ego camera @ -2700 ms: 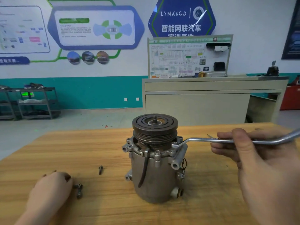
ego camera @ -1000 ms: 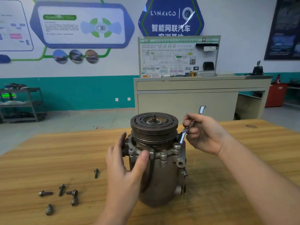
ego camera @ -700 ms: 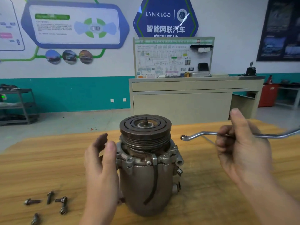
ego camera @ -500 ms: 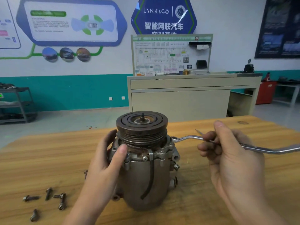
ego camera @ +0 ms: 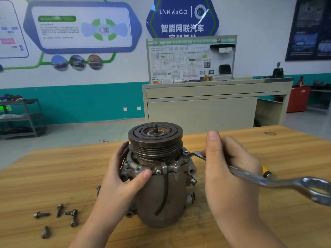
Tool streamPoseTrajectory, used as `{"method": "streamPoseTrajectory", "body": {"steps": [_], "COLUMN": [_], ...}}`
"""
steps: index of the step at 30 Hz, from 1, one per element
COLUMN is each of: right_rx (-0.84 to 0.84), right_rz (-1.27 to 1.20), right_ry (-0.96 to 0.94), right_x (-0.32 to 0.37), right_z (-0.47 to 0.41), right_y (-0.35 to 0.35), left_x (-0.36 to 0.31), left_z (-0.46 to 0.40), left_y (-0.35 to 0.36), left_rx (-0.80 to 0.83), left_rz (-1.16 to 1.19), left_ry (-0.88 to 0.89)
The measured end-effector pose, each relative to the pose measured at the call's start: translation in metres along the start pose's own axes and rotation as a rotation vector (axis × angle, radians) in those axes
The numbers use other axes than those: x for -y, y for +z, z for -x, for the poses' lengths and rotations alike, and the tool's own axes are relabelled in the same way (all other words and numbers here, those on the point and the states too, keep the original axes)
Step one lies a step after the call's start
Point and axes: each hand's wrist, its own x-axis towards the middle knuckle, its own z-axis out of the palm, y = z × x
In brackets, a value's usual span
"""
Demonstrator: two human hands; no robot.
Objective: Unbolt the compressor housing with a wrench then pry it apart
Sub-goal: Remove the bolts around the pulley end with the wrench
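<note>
At about 9 o'clock from the compressor, a metal shelf rack (ego camera: 26, 117) stands on the floor against the teal wall. Nearer, at roughly 7 o'clock, five loose bolts (ego camera: 59, 216) lie scattered on the wooden worktop (ego camera: 44, 176), well apart from the housing; a sixth bolt (ego camera: 98, 190) peeks out just beside the left wrist.

The left hand (ego camera: 123, 178) wraps the compressor's upper flange from the 9 o'clock side, fingers curled round the back and thumb pressed on the front rim, hiding that side of the flange.

The compressor (ego camera: 157, 176) stands upright in the middle of the worktop, its grooved pulley (ego camera: 155, 140) on top and a black strap (ego camera: 165, 192) hanging down its front.

At its 2 o'clock, the ring end of a wrench (ego camera: 250, 174) sits over a bolt on the flange. The right hand (ego camera: 231, 176) grips the wrench's shaft, fingers folded round it and thumb raised, covering much of the shaft. The free ring end reaches toward 4 o'clock. A yellow-handled tool (ego camera: 266, 171) shows just behind the wrench, mostly hidden.

Beyond, at 12 o'clock, a beige cabinet (ego camera: 206, 108) carries a wiring display board (ego camera: 190, 59).
</note>
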Motion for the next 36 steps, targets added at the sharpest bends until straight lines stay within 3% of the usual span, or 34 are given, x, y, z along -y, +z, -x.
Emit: {"method": "streamPoseTrajectory", "body": {"steps": [5,7,9,12,15,17,19,23,27,30,36], "right_rx": [-0.014,0.139,0.391,0.666,0.749,0.696,0.607,0.295,0.067,0.047,0.209], "right_rz": [-0.404,-0.642,-0.702,-0.637,-0.671,-0.895,-0.950,-0.717,-0.234,-0.123,0.122], "right_ry": [0.587,0.885,1.110,1.186,1.170,1.115,0.973,0.566,0.179,0.001,-0.392], "right_x": [-0.036,-0.057,-0.068,-0.080,-0.072,-0.062,-0.052,-0.044,-0.036,-0.035,-0.011], "right_z": [-0.028,-0.055,-0.076,-0.089,-0.107,-0.117,-0.115,-0.077,-0.037,-0.023,-0.010], "right_y": [-0.011,-0.007,0.006,0.031,0.031,0.013,-0.005,-0.013,-0.009,-0.005,0.005], "left_x": [0.002,0.004,0.005,0.005,0.005,0.006,0.007,0.009,0.010,0.009,0.008], "left_z": [0.000,-0.001,-0.003,-0.003,-0.003,-0.003,-0.003,-0.003,0.002,0.006,0.011], "left_y": [0.003,0.004,0.004,0.002,0.003,0.003,0.004,0.007,0.016,0.023,0.029], "left_rx": [-0.029,-0.033,-0.021,0.000,0.011,0.003,-0.009,-0.048,-0.116,-0.187,-0.269], "left_rz": [0.016,0.041,0.061,0.075,0.088,0.107,0.101,0.095,0.122,0.118,0.131], "left_ry": [-0.029,-0.025,-0.026,-0.024,-0.017,-0.004,0.005,0.023,0.058,0.101,0.111]}}
